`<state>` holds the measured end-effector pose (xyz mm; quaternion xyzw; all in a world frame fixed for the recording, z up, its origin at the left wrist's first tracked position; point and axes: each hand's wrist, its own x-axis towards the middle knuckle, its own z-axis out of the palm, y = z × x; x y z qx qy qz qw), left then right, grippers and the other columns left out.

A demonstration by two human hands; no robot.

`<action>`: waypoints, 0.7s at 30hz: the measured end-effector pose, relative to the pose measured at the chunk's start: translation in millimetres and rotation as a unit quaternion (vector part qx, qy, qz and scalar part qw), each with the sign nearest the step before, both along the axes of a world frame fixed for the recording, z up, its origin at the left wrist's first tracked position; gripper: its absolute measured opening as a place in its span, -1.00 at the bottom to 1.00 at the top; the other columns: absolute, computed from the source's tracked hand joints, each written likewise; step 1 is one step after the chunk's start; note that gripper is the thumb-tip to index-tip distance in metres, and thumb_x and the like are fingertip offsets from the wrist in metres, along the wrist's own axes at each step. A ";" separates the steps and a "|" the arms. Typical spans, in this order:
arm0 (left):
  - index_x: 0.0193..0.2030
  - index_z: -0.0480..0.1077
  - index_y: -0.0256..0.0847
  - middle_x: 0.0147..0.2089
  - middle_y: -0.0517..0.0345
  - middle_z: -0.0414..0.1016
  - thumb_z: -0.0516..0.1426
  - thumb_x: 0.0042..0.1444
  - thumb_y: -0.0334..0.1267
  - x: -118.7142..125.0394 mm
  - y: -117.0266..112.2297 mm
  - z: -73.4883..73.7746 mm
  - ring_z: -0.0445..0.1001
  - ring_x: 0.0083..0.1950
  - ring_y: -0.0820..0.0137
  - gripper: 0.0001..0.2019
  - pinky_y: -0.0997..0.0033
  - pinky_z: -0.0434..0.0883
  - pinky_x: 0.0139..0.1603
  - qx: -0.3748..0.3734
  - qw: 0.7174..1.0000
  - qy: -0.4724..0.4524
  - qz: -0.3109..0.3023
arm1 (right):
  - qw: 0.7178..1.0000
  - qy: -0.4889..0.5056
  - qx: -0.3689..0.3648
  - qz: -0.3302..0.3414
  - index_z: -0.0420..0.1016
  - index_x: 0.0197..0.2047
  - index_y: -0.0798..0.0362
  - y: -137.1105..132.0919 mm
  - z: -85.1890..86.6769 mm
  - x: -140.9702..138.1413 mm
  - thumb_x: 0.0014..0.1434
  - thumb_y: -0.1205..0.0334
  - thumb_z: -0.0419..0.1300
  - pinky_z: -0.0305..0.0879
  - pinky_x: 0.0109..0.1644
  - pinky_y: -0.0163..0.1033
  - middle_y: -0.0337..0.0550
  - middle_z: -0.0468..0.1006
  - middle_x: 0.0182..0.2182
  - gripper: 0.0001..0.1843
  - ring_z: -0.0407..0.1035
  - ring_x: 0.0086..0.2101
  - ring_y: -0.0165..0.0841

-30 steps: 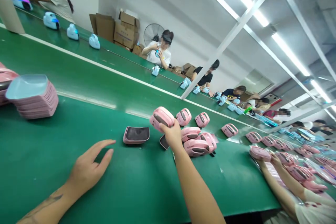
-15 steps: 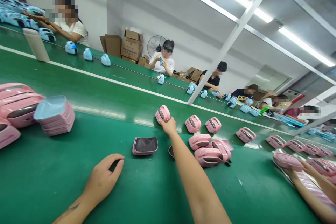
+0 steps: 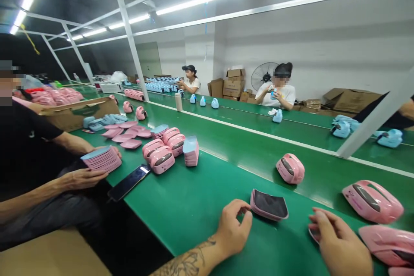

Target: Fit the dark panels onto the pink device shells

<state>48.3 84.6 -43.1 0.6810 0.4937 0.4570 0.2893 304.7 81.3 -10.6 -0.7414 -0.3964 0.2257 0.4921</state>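
My left hand (image 3: 234, 226) rests on the green table with its fingers loosely curled, a gap between thumb and forefinger, and nothing in it. Just beyond its fingertips lies a short stack of curved pink-edged panels with a dark top face (image 3: 269, 205). My right hand (image 3: 341, 241) is slightly blurred, thumb and fingers apart. Under its fingertips shows the edge of another dark, pink-rimmed piece (image 3: 313, 236), mostly hidden; I cannot tell whether they touch. Ahead stands a pink case with a handle and dark oval window (image 3: 290, 168). More pink cases (image 3: 372, 202) sit to the right.
At the left, a person holds a stack of pink panels (image 3: 102, 159). Near them lie a phone (image 3: 129, 182), loose pink panels (image 3: 131, 143), grouped pink cases (image 3: 161, 159) and a panel stack (image 3: 191, 152). A white post (image 3: 368, 116) stands at the right. Co-workers handle blue cases across the line.
My right hand has let go of the pink case on the far strip and drawn back to the dark panel piece. The view has swung left, bringing the person at the left into sight.
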 end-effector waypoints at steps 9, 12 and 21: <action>-0.13 0.51 -0.15 -0.14 -0.08 0.65 0.00 0.35 -0.05 8.8 13.1 -5.1 0.59 -0.10 0.20 -0.68 0.17 0.54 0.00 0.046 0.994 -0.014 -0.102 | 0.948 -0.015 0.166 0.270 0.57 -0.41 0.00 -19.9 -30.4 -98.3 0.32 -0.10 0.15 0.37 -0.43 -0.21 -0.15 0.58 -0.53 -0.58 0.43 -0.52 -0.26; -0.12 0.52 -0.17 -0.20 0.01 0.65 0.05 0.34 -0.11 3.2 22.3 -20.2 0.59 -0.17 0.26 -0.74 0.24 0.53 -0.06 0.054 0.989 -0.005 -0.137 | 0.940 -0.050 0.159 0.299 0.64 -0.30 0.00 -20.0 -39.1 -95.1 0.31 0.01 0.17 0.43 -0.32 -0.22 -0.13 0.67 -0.42 -0.69 0.52 -0.43 -0.25; -0.21 0.57 -0.15 -0.27 0.19 0.67 0.05 0.37 -0.15 10.6 36.7 -22.1 0.62 -0.27 0.39 -0.72 0.46 0.50 -0.19 0.065 0.989 0.028 -0.127 | 0.951 -0.020 0.131 0.278 0.63 -0.07 0.02 -13.4 -45.1 -96.7 0.35 0.21 0.11 0.45 -0.20 -0.28 -0.13 0.72 -0.26 -0.74 0.58 -0.32 -0.30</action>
